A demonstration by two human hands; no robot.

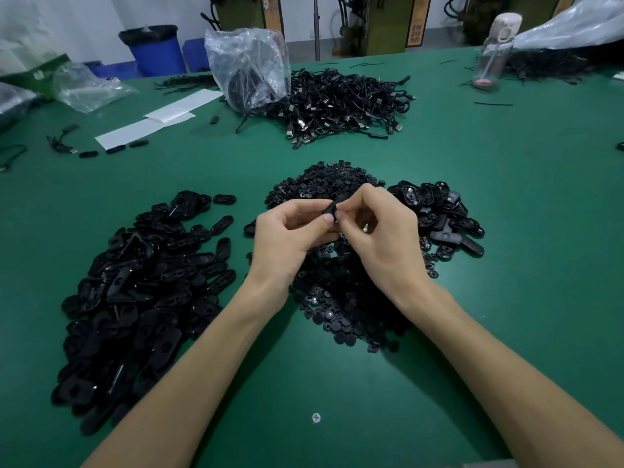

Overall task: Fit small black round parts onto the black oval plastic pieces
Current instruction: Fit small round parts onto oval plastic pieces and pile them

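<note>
Forearms [202,366] over green worktop [506,231]. Left hand [287,238] pinches oval piece [332,210]; right hand [378,231] pinches same piece's end, above round parts [337,298] pile.

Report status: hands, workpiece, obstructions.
Left hand and right hand both pinching one black oval piece above the round-parts pile. Round part hidden by fingers. No obstruction seen.

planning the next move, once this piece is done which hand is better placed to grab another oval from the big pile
Left, probably. The left hand is on the same side as the big pile of oval pieces; the right hand, pinching the held piece, would have to cross it.
</note>
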